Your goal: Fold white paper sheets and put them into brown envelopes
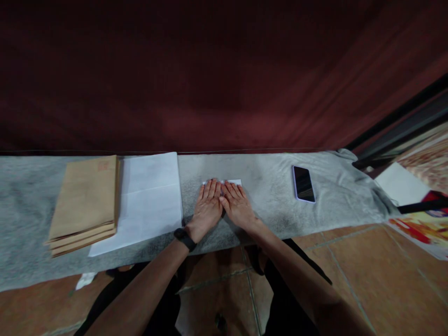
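Both hands lie flat, side by side, on a small piece of white paper (235, 181) on the grey cloth. Only the paper's far edge shows past the fingertips; the rest is covered. My left hand (209, 203), with a black band on the wrist, has its fingers stretched forward. My right hand (238, 204) presses down beside it, its thumb touching the left hand. To the left lies a large sheet of white paper (150, 200) with a crease across it. A stack of brown paper envelopes (86, 196) rests partly on that sheet.
The grey cloth (269, 186) covers a long narrow surface. A phone (304, 184) lies on it at the right. Behind hangs a dark red curtain (217, 84). Printed sheets (427, 228) and a white panel (402, 184) stand at the far right. A white scrap (86, 280) lies low at the left.
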Action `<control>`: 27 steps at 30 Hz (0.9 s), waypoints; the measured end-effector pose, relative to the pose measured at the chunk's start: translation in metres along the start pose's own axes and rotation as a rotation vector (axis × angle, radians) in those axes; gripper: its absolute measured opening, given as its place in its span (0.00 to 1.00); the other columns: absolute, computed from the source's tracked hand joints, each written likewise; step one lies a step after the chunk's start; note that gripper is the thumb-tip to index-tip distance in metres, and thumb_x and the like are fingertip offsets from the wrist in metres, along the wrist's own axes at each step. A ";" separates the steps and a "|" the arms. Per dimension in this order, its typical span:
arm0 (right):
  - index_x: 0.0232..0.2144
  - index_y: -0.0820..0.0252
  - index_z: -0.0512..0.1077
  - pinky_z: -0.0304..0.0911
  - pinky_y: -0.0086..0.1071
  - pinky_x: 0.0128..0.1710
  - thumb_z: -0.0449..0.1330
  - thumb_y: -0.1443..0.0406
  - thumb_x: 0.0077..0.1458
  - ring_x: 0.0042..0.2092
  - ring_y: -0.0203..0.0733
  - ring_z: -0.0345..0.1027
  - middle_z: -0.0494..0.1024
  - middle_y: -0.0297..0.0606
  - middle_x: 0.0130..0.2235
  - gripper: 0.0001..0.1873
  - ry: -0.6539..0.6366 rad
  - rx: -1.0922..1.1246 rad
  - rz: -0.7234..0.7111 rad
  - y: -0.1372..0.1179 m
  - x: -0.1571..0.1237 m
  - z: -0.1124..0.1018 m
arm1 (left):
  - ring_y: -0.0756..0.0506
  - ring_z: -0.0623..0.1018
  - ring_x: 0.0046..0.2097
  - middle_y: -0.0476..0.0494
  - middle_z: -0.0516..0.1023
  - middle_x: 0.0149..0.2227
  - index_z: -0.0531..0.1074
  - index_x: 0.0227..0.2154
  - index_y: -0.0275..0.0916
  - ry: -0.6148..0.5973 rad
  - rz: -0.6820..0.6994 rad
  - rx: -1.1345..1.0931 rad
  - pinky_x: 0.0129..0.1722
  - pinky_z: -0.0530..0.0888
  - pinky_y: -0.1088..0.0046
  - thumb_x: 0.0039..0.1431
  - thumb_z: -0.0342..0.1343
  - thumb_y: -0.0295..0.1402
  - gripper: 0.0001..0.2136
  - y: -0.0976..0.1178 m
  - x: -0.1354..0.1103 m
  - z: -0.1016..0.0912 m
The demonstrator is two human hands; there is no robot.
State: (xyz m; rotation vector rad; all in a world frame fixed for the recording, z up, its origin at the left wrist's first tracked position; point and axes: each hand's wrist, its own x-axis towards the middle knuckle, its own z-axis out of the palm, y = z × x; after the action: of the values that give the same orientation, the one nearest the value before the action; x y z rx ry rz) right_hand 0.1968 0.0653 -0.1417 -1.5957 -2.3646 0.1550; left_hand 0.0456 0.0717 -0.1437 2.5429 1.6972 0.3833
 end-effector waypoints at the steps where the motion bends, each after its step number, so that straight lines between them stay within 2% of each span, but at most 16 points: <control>1: 0.69 0.65 0.60 0.44 0.48 0.72 0.42 0.56 0.74 0.73 0.49 0.50 0.58 0.43 0.71 0.29 0.000 -0.008 0.002 0.000 0.000 0.001 | 0.39 0.53 0.74 0.30 0.58 0.72 0.55 0.69 0.27 -0.001 -0.001 0.008 0.72 0.52 0.52 0.68 0.36 0.30 0.28 0.000 0.000 0.000; 9: 0.70 0.59 0.58 0.45 0.50 0.72 0.44 0.56 0.73 0.73 0.48 0.50 0.58 0.42 0.72 0.29 0.034 -0.032 0.008 0.009 0.003 0.006 | 0.38 0.53 0.74 0.29 0.58 0.71 0.55 0.70 0.27 0.026 -0.005 0.011 0.72 0.52 0.51 0.69 0.38 0.32 0.28 0.000 -0.001 -0.002; 18: 0.71 0.61 0.56 0.46 0.52 0.71 0.43 0.54 0.73 0.72 0.51 0.51 0.58 0.44 0.71 0.30 0.070 -0.044 0.050 0.022 0.001 0.006 | 0.36 0.55 0.73 0.29 0.57 0.71 0.56 0.69 0.26 0.037 -0.079 0.005 0.72 0.54 0.52 0.71 0.37 0.38 0.29 -0.008 -0.001 0.001; 27: 0.71 0.69 0.55 0.45 0.50 0.71 0.40 0.51 0.73 0.72 0.54 0.51 0.56 0.49 0.72 0.35 0.045 -0.074 0.124 0.036 -0.006 -0.001 | 0.35 0.55 0.73 0.27 0.56 0.72 0.55 0.69 0.23 0.067 -0.133 0.004 0.71 0.56 0.52 0.71 0.38 0.39 0.30 -0.018 -0.003 0.000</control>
State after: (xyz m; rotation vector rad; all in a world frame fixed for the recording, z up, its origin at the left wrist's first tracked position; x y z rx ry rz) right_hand 0.2309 0.0739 -0.1509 -1.7621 -2.2629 0.0568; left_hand 0.0278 0.0759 -0.1475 2.4281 1.8787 0.4609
